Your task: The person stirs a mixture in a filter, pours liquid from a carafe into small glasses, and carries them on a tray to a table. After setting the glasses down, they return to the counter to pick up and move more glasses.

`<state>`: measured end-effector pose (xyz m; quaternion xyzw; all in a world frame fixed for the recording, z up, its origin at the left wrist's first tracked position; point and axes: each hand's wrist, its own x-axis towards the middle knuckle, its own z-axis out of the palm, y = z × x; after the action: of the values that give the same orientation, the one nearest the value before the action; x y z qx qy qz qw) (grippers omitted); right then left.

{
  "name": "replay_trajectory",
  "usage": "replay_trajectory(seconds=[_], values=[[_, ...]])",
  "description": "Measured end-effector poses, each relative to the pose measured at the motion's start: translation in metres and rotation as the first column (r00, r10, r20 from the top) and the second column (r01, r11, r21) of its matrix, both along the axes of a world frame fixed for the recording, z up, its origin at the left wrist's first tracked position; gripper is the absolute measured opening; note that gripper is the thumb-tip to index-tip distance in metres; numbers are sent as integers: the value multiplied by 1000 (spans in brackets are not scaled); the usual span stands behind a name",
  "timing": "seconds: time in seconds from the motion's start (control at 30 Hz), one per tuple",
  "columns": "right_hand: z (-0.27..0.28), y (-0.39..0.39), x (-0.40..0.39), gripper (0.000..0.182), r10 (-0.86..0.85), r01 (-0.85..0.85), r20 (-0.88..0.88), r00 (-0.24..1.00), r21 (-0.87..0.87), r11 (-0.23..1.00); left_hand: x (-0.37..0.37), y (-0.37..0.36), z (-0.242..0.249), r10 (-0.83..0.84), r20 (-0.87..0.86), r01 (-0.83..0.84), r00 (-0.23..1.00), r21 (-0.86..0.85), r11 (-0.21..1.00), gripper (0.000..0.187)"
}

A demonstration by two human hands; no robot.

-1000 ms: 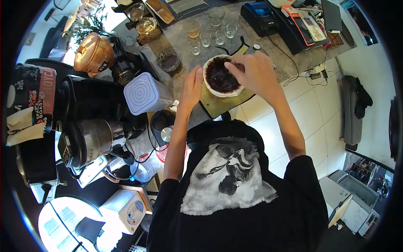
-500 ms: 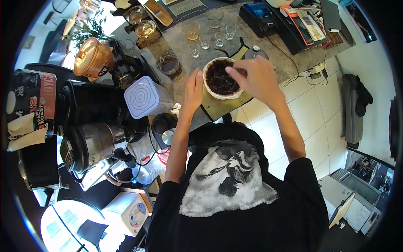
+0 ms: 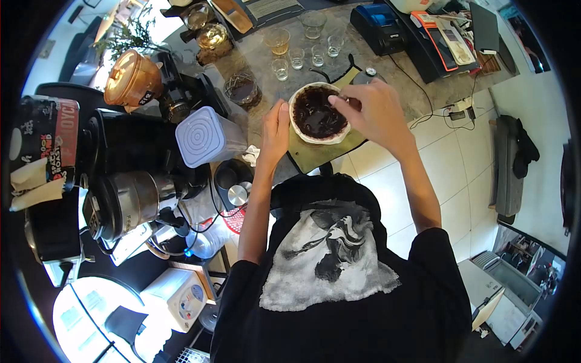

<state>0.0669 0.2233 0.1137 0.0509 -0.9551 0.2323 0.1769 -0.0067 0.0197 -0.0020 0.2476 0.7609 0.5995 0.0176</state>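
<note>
Bowl [image 3: 319, 140], white, in the head view: sitting on a green mat [image 3: 315, 156] near the edge of the counter [image 3: 257, 60], holding a dark brown mass [image 3: 318, 118], probably standing so close in for easy reach. Left hand [image 3: 276, 133]: lying almost flat along the left wall of the bowl, touching or very nearly, keeping fingers straight and side by side rather than clasping, apparently bracing against sliding or turning. Right hand [image 3: 378, 114]: reaching in over the right rim, curling fingers toward the thumb above the dark brown mass; impossible to tell, with the inside of the grip hidden, about clamping on a handle or on nothing. Green mat: lying under the bowl, likely guarding against spills and slipping. Counting: one bowl, one mat, two hands. Beyond the bowl, four small glasses [image 3: 296, 58], standing in a loose line, and farther back two wider glasses [image 3: 277, 41], seemingly keeping clear of elbow room. Over to the left, one glass jar [image 3: 243, 91], holding dark liquid, and one plastic tub [image 3: 209, 137], wearing a pale lid.
</note>
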Motion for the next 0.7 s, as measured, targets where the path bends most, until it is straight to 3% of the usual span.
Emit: replay_trajectory(seconds=[0.13, 0.3, 0.37, 0.5, 0.7], values=[[-10, -17, -6, 24, 138, -141, -59, 989, -48, 989, 3, 3, 0, 29, -6, -29, 1000, 26, 999, 35], [-1, -3, -28, 26, 139, -141, -64, 988, -42, 989, 5, 2, -1, 45, -15, -45, 999, 24, 999, 35], [1, 9, -28, 27, 77, -74, -35, 996, 76, 994, 6, 2, -4, 48, 19, -49, 999, 25, 999, 35], [-7, 17, -14, 25, 139, -139, -13, 990, 1, 990, 9, 3, -4, 107, -47, -106, 993, 21, 994, 35], [-12, -3, -30, 25, 333, -337, -84, 939, -40, 941, 22, 6, -7, 152, 140, -165, 978, 89, 982, 34]])
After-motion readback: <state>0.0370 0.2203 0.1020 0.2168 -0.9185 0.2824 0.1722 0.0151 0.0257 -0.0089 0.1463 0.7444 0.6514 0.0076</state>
